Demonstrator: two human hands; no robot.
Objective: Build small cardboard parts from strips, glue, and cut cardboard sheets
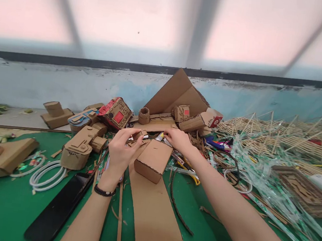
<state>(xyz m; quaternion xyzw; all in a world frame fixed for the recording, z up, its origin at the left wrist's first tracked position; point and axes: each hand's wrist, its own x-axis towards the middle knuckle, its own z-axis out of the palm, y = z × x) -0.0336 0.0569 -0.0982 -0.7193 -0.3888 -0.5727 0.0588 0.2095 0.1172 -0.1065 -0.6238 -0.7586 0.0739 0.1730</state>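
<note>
My left hand (123,147), with a dark beaded bracelet on the wrist, has its thumb and index finger around a small cardboard piece (140,135). Across from it, the fingertips of my right hand (177,139) are pinched together beside a small yellow-and-white item (160,136); what they hold, if anything, is hidden. Between and below the hands a closed cardboard box (154,158) rests on a long flat cardboard strip (153,215). Neither hand grips this box.
A black phone (58,207) and a coiled white tube (47,177) lie left on the green table. Cardboard models, including a red-painted box (115,112), stand behind. Scissors with yellow handles (191,173) lie right of the box. Clear plastic wrap (258,184) and wooden sticks (286,135) spread rightward.
</note>
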